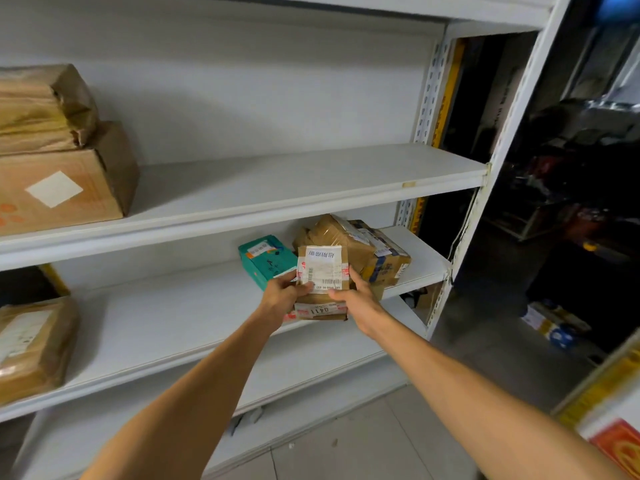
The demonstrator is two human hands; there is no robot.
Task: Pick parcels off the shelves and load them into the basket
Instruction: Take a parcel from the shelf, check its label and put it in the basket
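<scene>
A small brown cardboard parcel [322, 268] with a white shipping label sits at the front of the lower shelf [166, 327]. My left hand [282, 294] grips its left side and my right hand [356, 301] grips its right side. Under it shows another flat parcel [320, 311] marked 0411. A teal parcel [265, 259] lies just to the left. A taped brown parcel [346, 240] and a box with blue print [388, 261] lie behind to the right. No basket is in view.
On the upper shelf [311, 178] at left a brown box [62, 188] carries a paper-wrapped parcel [41, 105]. A wrapped parcel [31, 344] lies at the lower shelf's left end. The white upright [498, 150] bounds the rack; dark clutter lies to its right.
</scene>
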